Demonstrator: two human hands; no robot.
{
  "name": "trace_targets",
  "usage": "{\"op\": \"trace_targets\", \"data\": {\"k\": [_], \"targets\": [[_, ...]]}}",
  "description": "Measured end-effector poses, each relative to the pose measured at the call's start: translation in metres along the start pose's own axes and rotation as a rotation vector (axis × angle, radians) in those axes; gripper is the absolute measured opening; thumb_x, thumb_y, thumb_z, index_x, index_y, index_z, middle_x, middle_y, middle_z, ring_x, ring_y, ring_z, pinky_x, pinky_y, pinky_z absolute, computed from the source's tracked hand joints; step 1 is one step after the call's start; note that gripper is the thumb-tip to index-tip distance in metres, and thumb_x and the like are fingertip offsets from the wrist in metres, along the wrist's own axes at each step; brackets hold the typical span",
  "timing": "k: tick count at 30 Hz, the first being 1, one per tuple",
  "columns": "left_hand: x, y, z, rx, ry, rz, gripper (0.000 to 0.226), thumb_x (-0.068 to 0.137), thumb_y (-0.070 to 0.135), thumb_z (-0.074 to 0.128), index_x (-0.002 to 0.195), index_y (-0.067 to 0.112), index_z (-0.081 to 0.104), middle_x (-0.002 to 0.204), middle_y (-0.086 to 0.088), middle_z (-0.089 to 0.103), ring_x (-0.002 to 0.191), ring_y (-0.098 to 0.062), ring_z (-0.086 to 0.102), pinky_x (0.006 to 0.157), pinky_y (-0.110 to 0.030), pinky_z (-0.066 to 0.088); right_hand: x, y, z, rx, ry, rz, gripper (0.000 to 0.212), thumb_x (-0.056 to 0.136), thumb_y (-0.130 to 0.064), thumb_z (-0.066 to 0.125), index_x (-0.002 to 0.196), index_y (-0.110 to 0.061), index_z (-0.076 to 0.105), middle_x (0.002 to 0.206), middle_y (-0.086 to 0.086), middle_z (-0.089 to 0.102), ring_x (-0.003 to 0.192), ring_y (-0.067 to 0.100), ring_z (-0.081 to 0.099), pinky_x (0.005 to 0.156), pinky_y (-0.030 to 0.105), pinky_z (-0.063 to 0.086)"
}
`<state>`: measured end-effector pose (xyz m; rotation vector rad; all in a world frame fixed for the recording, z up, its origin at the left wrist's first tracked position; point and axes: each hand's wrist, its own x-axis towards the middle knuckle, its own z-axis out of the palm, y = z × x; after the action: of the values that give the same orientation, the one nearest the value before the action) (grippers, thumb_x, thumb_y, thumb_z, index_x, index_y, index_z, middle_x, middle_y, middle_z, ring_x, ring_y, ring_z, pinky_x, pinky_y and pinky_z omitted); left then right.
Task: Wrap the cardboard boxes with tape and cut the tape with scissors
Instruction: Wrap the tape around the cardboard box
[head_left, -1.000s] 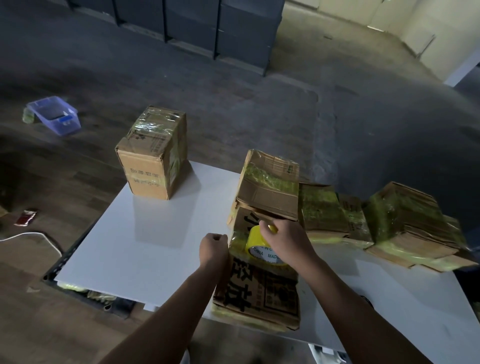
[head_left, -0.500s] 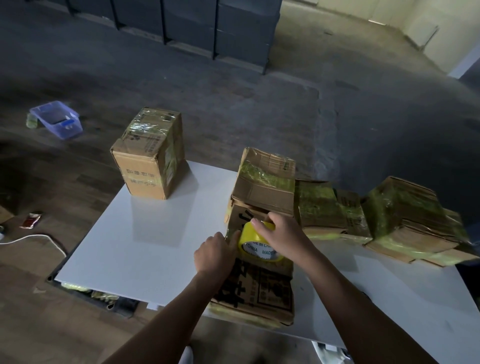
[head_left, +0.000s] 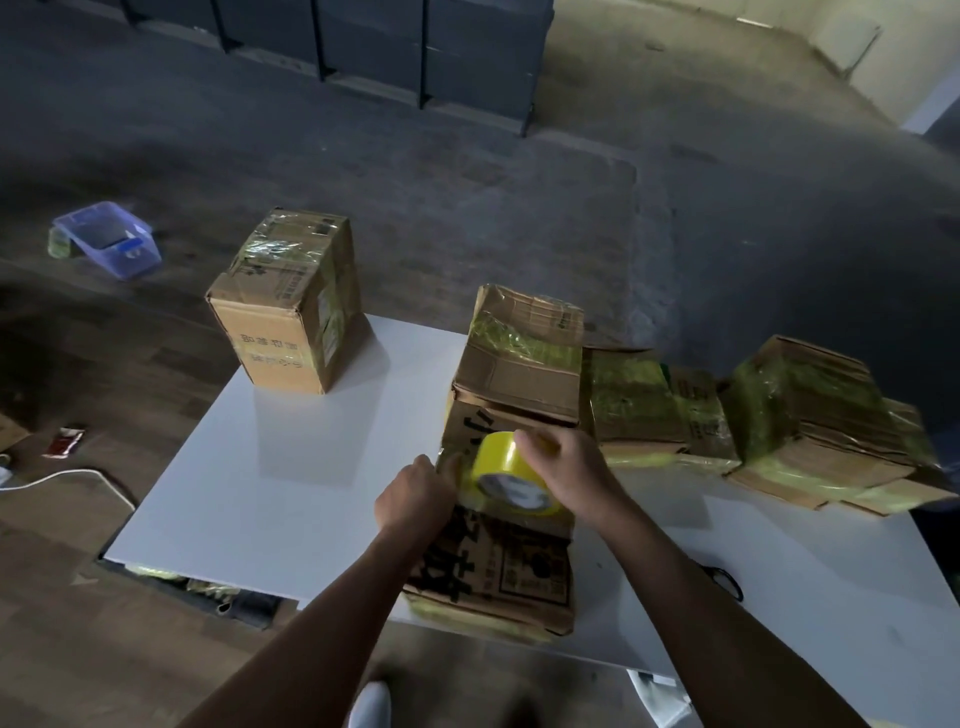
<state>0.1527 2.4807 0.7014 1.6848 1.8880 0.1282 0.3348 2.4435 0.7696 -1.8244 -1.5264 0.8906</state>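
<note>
A cardboard box (head_left: 498, 566) with large black print lies on the white table (head_left: 291, 488) at its near edge. On top of it stands a yellow tape roll (head_left: 506, 475), which my right hand (head_left: 566, 475) grips from the right. My left hand (head_left: 415, 493) pinches the tape's end at the box's left top edge, just beside the roll. Black scissors (head_left: 724, 579) lie on the table to the right, partly hidden behind my right forearm.
A taped box (head_left: 291, 322) stands upright at the table's far left corner. Several flattened, tape-wrapped boxes (head_left: 675, 410) lie along the far right side. On the floor sit a blue plastic tub (head_left: 106, 247), a white cable (head_left: 62, 478) and dark cabinets (head_left: 363, 47).
The roll has tipped up and shifted slightly towards the box's far end. My left hand has moved right, up against the roll. The camera has drifted a little.
</note>
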Motion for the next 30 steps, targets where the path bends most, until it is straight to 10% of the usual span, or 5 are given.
{"op": "trace_targets", "data": {"k": [5, 11, 16, 24, 30], "targets": [[-0.008, 0.005, 0.0, -0.039, 0.11, 0.082, 0.05, 0.094, 0.058, 0.039, 0.11, 0.013, 0.052, 0.106, -0.006, 0.059, 0.093, -0.025, 0.058, 0.077, -0.038, 0.05, -0.008, 0.008, -0.036, -0.217, -0.028, 0.036, 0.044, 0.094, -0.045, 0.051, 0.061, -0.018, 0.046, 0.053, -0.001, 0.035, 0.046, 0.012, 0.032, 0.048, 0.028, 0.02], [-0.03, 0.013, 0.001, 0.182, 0.361, 0.848, 0.048, 0.088, 0.02, 0.055, 0.133, 0.006, 0.054, 0.134, -0.015, 0.055, 0.121, -0.034, 0.054, 0.098, -0.042, 0.046, -0.003, 0.0, -0.026, -0.352, 0.021, -0.008, 0.048, 0.095, -0.039, 0.05, 0.058, -0.012, 0.038, 0.052, 0.002, 0.03, 0.048, 0.016, 0.03, 0.052, 0.03, 0.021], [-0.049, 0.011, 0.028, 0.319, 0.108, 0.725, 0.076, 0.096, 0.059, 0.019, 0.154, 0.013, 0.003, 0.162, -0.006, -0.002, 0.149, -0.019, -0.006, 0.116, -0.031, -0.015, -0.007, 0.013, -0.03, -0.266, 0.021, -0.001, 0.047, 0.093, -0.049, 0.05, 0.063, -0.014, 0.054, 0.051, 0.0, 0.048, 0.048, 0.012, 0.045, 0.048, 0.027, 0.03], [-0.039, 0.01, 0.028, 0.504, -0.009, 0.688, 0.088, 0.091, 0.068, 0.017, 0.153, 0.011, -0.007, 0.161, -0.009, -0.01, 0.147, -0.02, -0.016, 0.118, -0.037, -0.012, -0.02, 0.046, -0.025, 0.154, -0.02, 0.068, 0.045, 0.077, -0.062, 0.051, 0.09, -0.024, 0.072, 0.095, 0.004, 0.072, 0.087, 0.013, 0.066, 0.078, 0.034, 0.051], [-0.042, 0.018, 0.022, 0.571, -0.042, 0.638, 0.087, 0.093, 0.067, 0.015, 0.152, 0.006, -0.006, 0.16, -0.013, -0.013, 0.147, -0.024, -0.016, 0.118, -0.041, -0.01, -0.017, 0.037, -0.053, -0.135, 0.068, -0.009, 0.045, 0.089, -0.057, 0.053, 0.057, -0.026, 0.058, 0.048, -0.011, 0.051, 0.044, 0.001, 0.046, 0.048, 0.022, 0.033]]}}
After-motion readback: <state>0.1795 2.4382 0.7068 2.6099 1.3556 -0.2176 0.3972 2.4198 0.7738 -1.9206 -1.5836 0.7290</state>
